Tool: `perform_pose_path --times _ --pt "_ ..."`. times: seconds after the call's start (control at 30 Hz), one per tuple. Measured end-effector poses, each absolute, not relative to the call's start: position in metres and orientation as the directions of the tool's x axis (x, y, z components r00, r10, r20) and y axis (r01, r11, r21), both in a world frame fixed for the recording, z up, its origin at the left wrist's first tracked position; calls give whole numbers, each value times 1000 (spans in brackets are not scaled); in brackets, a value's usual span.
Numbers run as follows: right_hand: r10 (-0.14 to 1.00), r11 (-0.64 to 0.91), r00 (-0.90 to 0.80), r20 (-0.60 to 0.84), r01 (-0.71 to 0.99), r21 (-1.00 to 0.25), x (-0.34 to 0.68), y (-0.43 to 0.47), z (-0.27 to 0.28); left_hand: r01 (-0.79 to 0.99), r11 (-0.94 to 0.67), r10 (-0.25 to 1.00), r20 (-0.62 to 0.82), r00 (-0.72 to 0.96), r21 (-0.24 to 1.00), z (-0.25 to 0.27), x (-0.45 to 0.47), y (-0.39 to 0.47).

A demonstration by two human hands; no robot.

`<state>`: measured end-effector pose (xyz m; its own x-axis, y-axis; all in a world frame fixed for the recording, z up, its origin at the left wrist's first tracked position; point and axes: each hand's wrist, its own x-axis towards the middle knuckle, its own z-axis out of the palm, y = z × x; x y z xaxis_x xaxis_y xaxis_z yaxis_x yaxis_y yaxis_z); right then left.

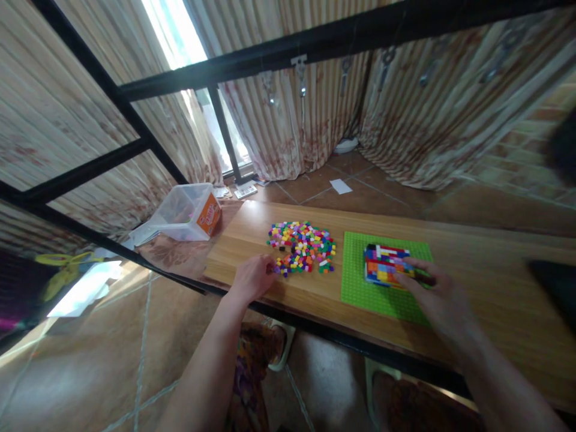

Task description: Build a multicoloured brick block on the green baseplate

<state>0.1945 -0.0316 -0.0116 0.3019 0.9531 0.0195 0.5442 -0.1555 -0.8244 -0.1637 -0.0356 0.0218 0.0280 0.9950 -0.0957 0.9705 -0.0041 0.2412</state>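
A heap of small multicoloured toy bricks (pixel 306 243) lies loose on the wooden table. My left hand (pixel 255 277) rests at the near left edge of the heap, its fingers curled together; whatever is between the fingertips is hidden. To the right lies a green studded baseplate (pixel 353 288), with a block-shaped toy brick build (pixel 387 264) in mixed colours on it. The thumb and fingers of my right hand (pixel 434 289) close on the right end of that build. Part of the baseplate's right side is covered by this hand.
A clear plastic box (pixel 186 210) with an orange label stands beyond the table's left end. The wooden table (pixel 490 270) has a dark object (pixel 555 294) at its right. Black metal bars (pixel 315 54) and striped curtains (pixel 288 132) rise behind. A paper (pixel 341 186) lies on the floor.
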Motion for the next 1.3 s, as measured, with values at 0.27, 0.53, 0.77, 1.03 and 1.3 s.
perform_pose_path --times 0.27,0.53,0.77,1.03,1.3 --pt "938 -150 345 42 509 -847 203 -32 -19 893 -61 998 -4 70 446 34 -152 -30" --pt "931 -144 365 32 445 -884 198 -32 -13 666 -397 903 141 405 632 21 -32 -21" --pt "947 -155 322 -20 399 -904 201 -36 -14 730 -448 881 120 457 516 13 0 -12" --pt "943 -140 332 14 436 -889 192 -39 -14 718 -400 901 99 423 569 11 3 -9" --pt "908 -143 406 102 530 -836 169 -34 -23 711 -374 909 83 408 596 11 5 -10"
